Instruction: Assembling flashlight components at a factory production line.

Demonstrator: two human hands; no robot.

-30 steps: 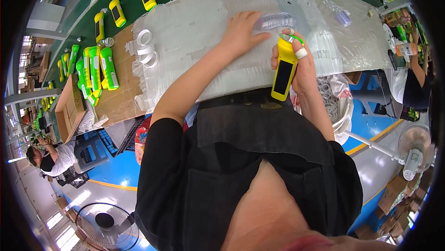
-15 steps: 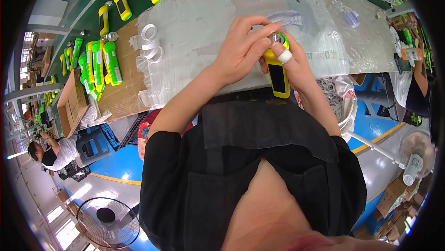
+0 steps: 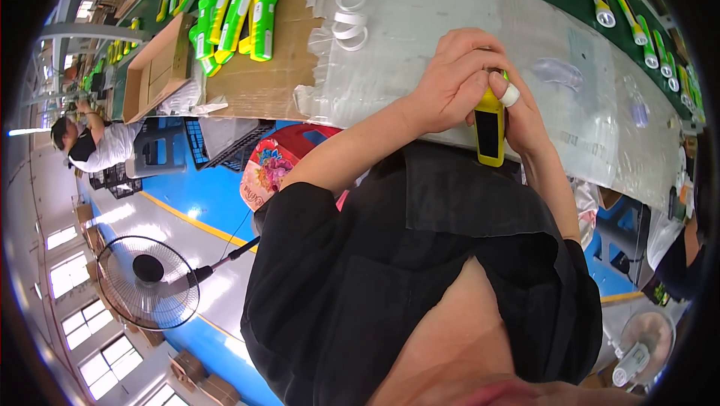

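Both hands are on one yellow flashlight with a dark panel, held upright at the table's near edge against my black apron. My left hand is closed over its head end, fingers curled across the top. My right hand grips the body from the right side, its thumb near the head and wearing a white wrap. The flashlight's head is mostly hidden under the fingers. To the left on the table lie several white rings. Beyond my right hand rests a row of clear discs.
A pile of green and yellow flashlights lies on cardboard at the left, beside an open carton. More flashlights line the green belt at the far right. A fan stands at lower left; another person sits far left.
The view has swung, so the table and things appear shifted right. My left fingers now close over the flashlight's head, where its clear rim showed before.
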